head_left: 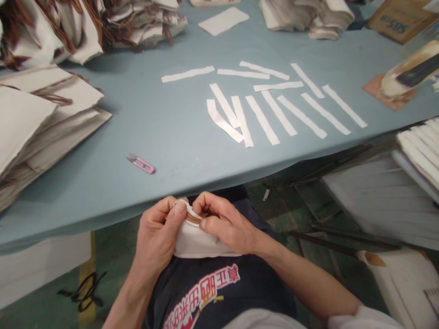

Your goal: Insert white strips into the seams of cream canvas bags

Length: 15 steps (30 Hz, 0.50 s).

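Observation:
Close to my body, below the table's front edge, both hands grip a white fabric piece with a brown strip along its upper edge. My left hand pinches the upper left corner, thumb on top. My right hand pinches the same edge a little farther right, its fingers curled over the brown strip. Part of the edge is hidden behind the fingers. On the table ahead lie pink thread snips, touched by neither hand.
Several white strips lie spread over the blue-green table. Stacked white pieces with brown straps fill the left side. At right are a glue-smeared brush-like tool, a cardboard box and, below the table, a white container.

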Tool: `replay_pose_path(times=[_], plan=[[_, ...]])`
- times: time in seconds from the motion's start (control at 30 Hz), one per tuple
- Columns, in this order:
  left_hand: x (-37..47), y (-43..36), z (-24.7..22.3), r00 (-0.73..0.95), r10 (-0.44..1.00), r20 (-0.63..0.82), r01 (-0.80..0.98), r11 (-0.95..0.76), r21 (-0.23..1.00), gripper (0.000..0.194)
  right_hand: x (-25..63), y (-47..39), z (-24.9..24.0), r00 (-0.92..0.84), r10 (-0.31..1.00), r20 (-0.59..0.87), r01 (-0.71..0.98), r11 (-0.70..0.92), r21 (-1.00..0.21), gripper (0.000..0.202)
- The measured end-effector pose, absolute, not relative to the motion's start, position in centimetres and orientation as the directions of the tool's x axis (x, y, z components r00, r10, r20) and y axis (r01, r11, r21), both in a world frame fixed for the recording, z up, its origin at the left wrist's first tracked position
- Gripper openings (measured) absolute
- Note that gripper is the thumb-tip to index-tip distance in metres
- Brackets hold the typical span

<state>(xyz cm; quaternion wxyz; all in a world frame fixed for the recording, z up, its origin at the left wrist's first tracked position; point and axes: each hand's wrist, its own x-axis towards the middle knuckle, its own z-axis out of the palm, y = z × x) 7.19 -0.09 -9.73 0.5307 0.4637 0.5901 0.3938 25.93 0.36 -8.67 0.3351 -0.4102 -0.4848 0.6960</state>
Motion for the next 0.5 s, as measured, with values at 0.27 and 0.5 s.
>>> replay_pose_path(times=[0.27,0.5], plan=[[5.8,-0.1,-8.4,-0.018,0.971,-0.237,0.219,0.235,0.947,0.054,26.0,-0.6,-9.4,-0.285,0.956,0.073,0.215,0.138,-0.967,0.015],[7.1,-0.5,-8.0,-0.154,0.968,-0.198,0.237,0.231,0.944,0.049,25.2,-0.9,-10.6,-0.189,0.9,0.393,0.372,0.437,-0.819,0.01]])
